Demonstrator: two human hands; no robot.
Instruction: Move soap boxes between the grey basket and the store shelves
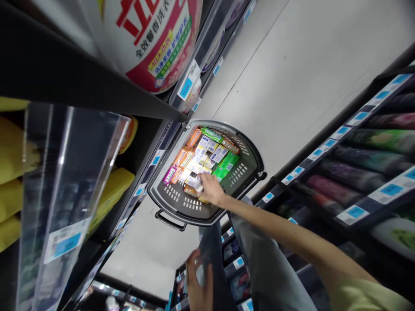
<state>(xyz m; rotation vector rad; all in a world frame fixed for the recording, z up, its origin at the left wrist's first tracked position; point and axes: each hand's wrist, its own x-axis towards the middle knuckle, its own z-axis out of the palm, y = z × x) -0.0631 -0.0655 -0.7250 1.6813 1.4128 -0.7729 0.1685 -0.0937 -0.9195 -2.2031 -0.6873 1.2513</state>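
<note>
A grey shopping basket with black trim sits on the floor. Inside it lie small packs: orange packs, green boxes, white-and-yellow boxes and a purple pack. My right hand reaches into the basket from the lower right, fingers closed on a small white box near the basket's near side. Glare washes out some of the packs beside it. Below the basket, in front of my jeans, my left hand hangs with thumb and fingers apart, holding nothing I can see.
Shelves with yellow packs and a clear plastic divider rise at left. A large red-and-white detergent container stands on the upper shelf. At right, shelf edges with blue price tags run along bottles. Pale floor lies between.
</note>
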